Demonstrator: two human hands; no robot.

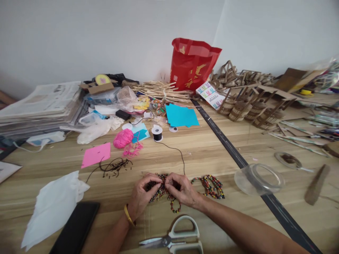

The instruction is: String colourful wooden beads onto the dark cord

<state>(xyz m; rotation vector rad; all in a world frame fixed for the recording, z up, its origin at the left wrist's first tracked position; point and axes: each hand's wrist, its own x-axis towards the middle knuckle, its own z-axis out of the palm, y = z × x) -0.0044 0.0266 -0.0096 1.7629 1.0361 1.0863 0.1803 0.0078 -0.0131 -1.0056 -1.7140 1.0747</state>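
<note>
Both hands meet over a pile of small multicoloured beads [159, 192] on the wooden table [201, 148]. My left hand [141, 197], with a gold bangle at the wrist, pinches the beads from the left. My right hand [182, 190] pinches them from the right, fingertips nearly touching the left hand's. A thin black cord [177, 151] runs from the hands up to a black thread spool [157, 133]. A finished bead strand [210, 185] lies coiled just right of my right hand, and a small bead loop [175, 206] sits below the hands.
Scissors [174, 238] lie at the near edge. A black phone [75, 229] and white plastic bag [53, 208] sit at the left, a clear plastic container [258, 180] at the right. Pink yarn [123, 138], pink paper [95, 154], blue paper [181, 115], newspapers [39, 106], red bag [192, 63] and cardboard baskets [246, 102] fill the back.
</note>
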